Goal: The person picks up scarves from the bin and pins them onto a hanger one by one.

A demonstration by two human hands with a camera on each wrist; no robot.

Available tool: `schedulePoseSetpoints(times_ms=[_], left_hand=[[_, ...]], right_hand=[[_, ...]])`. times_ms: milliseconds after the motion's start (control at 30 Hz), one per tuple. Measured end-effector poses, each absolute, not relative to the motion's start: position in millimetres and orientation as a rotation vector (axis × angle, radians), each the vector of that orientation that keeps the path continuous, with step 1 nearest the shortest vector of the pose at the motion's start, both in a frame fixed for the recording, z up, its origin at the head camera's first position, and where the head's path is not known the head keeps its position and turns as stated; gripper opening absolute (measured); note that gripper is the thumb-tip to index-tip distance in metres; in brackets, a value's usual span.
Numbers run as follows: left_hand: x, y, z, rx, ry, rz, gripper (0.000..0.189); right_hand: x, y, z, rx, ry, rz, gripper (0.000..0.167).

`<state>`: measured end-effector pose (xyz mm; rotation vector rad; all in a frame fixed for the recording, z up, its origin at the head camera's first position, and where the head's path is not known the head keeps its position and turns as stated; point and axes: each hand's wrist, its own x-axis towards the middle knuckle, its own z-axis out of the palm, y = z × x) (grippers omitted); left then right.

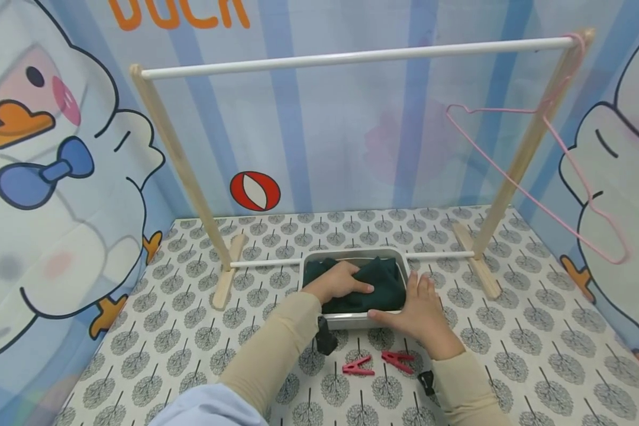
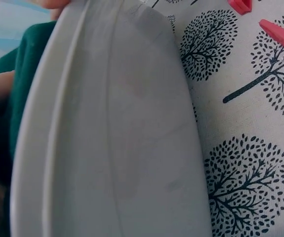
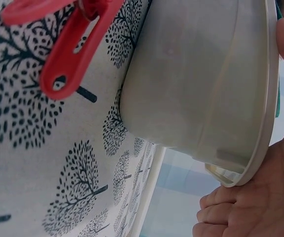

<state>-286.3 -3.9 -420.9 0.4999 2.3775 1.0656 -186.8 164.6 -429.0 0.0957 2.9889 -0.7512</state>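
Note:
A dark green cloth (image 1: 380, 275) lies bunched in a white plastic basin (image 1: 346, 320). My left hand (image 1: 343, 280) reaches into the basin and grips the cloth, its thumb along the fabric and its other fingers partly hidden in the folds. My right hand (image 1: 418, 310) rests at the basin's right front corner with fingers spread, the thumb over the front rim. In the right wrist view, the right palm (image 3: 265, 192) lies beside the rim. The left wrist view is mostly filled by the basin's outer wall (image 2: 137, 123), with some green cloth (image 2: 31, 64) above its rim.
Two red clothespins, a left one (image 1: 358, 367) and a right one (image 1: 398, 360), lie in front of the basin. A rack with a white rail (image 1: 351, 58) stands over it. A pink hanger (image 1: 532, 195) hangs at the rail's right end. The tablecloth (image 1: 277, 355) has a tree print.

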Motion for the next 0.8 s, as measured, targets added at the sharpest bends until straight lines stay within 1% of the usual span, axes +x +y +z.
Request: schedulePoseSetpoints(times_ms=[233,400,567,667,800], left_hand=[[-285,-4,-420,0.588,2.399,1.056,0.017],[-286,-3,-407,0.683,2.465,1.041,0.014],[-287,-3,-395,0.798,2.502,1.031,0.014],[-287,-2,-390,0.868,2.465,1.068,0.01],[-288,-3,-380,0.929,2.452,1.087,0.013]], right_hand=[[-187,164,-429,0.099,2.985,-0.761,0.126],[-187,165,-429,0.087,2.987,-0.758,0.127],[-187,165,-428,0.084,2.975,-0.771,0.129],[-187,165,-428,0.09,2.966,-0.775,0.13],[-187,165,-428,0.091,2.972,-0.764,0.129]])
